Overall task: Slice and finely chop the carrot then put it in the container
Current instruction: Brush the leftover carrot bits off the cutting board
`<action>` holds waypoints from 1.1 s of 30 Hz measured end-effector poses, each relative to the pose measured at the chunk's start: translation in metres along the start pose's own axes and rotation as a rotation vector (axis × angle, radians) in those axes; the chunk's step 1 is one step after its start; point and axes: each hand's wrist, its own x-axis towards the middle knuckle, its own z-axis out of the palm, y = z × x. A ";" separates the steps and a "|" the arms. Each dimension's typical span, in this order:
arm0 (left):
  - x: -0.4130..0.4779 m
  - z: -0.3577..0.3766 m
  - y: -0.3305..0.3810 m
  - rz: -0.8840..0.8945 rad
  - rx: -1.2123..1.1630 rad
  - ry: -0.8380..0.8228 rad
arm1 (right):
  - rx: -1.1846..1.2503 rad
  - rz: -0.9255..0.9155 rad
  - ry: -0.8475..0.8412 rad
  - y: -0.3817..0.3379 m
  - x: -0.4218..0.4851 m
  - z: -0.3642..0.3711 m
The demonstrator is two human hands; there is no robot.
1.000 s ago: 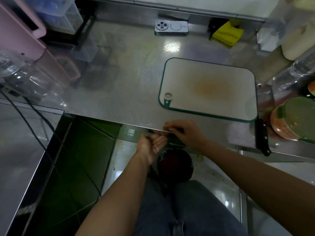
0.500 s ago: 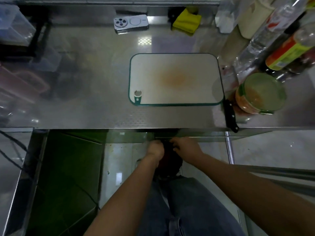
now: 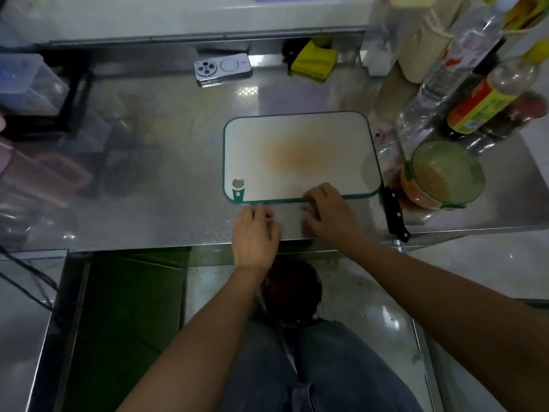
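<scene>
My left grip point(image 3: 255, 236) lies back-up on the steel surface point(image 3: 148, 203) at lower centre, just below the near edge of the cutting board point(image 3: 297, 129). My right grip point(image 3: 329, 212), beside it, overlaps that green-rimmed edge. Blur hides whether either holds anything. An orange stain marks the board's middle. A black-handled knife point(image 3: 393, 214) lies just right of the board, and right of that stands a round green-rimmed container point(image 3: 445, 173) with orange bits inside. A phone point(image 3: 222, 69) and a yellow cloth point(image 3: 313, 60) sit near the top.

Brushed steel tabletop point(image 3: 166, 179) with soft glare, pale ledge point(image 3: 178, 22) along its far edge, dark green panel point(image 3: 127, 307) beneath at left, glossy pale floor point(image 3: 383, 307) below at right
</scene>
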 end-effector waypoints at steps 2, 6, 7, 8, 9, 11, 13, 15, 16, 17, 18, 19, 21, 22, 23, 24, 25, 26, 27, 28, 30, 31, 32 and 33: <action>0.014 0.000 0.000 0.084 0.104 -0.078 | -0.117 0.059 -0.083 0.006 0.010 -0.003; 0.031 0.001 0.001 0.140 0.291 -0.194 | -0.247 0.077 -0.164 0.004 0.018 -0.007; 0.033 0.002 0.001 0.145 0.319 -0.187 | -0.254 0.072 -0.168 0.002 0.019 -0.006; 0.035 0.002 0.001 0.141 0.329 -0.180 | -0.252 0.067 -0.168 0.001 0.019 -0.005; 0.037 0.002 0.002 0.133 0.334 -0.178 | -0.243 0.063 -0.168 -0.001 0.019 -0.003; 0.035 0.000 0.000 0.121 0.365 -0.181 | -0.214 0.049 -0.173 -0.007 0.017 0.002; 0.031 -0.005 -0.003 0.118 0.408 -0.182 | -0.188 0.024 -0.177 -0.014 0.012 0.009; 0.024 -0.008 -0.007 0.109 0.451 -0.190 | -0.177 -0.001 -0.185 -0.018 0.005 0.014; 0.020 -0.010 -0.007 0.107 0.472 -0.191 | -0.179 -0.008 -0.186 -0.020 0.001 0.016; 0.015 -0.011 -0.008 0.104 0.490 -0.195 | -0.180 -0.018 -0.182 -0.020 -0.004 0.018; 0.011 -0.011 -0.008 0.097 0.502 -0.197 | -0.182 -0.022 -0.186 -0.021 -0.008 0.018; 0.007 -0.011 -0.008 0.086 0.511 -0.203 | -0.189 -0.033 -0.192 -0.021 -0.013 0.018; -0.002 -0.010 -0.007 0.080 0.523 -0.210 | -0.211 -0.049 -0.218 -0.021 -0.021 0.018; -0.007 -0.009 -0.007 0.075 0.528 -0.212 | -0.221 -0.055 -0.227 -0.022 -0.025 0.018; -0.011 -0.009 -0.006 0.074 0.531 -0.210 | -0.224 -0.064 -0.216 -0.022 -0.029 0.019; -0.014 -0.009 -0.005 0.073 0.535 -0.212 | -0.226 -0.063 -0.211 -0.023 -0.032 0.018; -0.015 -0.009 -0.004 0.070 0.537 -0.212 | -0.225 -0.069 -0.197 -0.022 -0.034 0.018; -0.015 -0.011 -0.003 0.067 0.541 -0.217 | -0.227 -0.068 -0.204 -0.023 -0.036 0.015; -0.015 -0.012 -0.002 0.057 0.547 -0.230 | -0.213 -0.080 -0.216 -0.022 -0.037 0.016; -0.015 -0.015 0.000 0.062 0.560 -0.250 | -0.198 -0.069 -0.245 -0.022 -0.038 0.015; -0.012 -0.020 0.004 0.071 0.564 -0.272 | -0.123 -0.047 -0.300 -0.021 -0.035 0.007; -0.005 -0.024 0.007 0.074 0.552 -0.271 | -0.048 -0.037 -0.299 -0.020 -0.031 -0.003; 0.004 -0.025 0.009 0.063 0.554 -0.288 | 0.026 -0.019 -0.259 -0.023 -0.026 -0.015; 0.011 -0.026 0.011 0.049 0.537 -0.314 | 0.135 0.015 -0.199 -0.026 -0.023 -0.027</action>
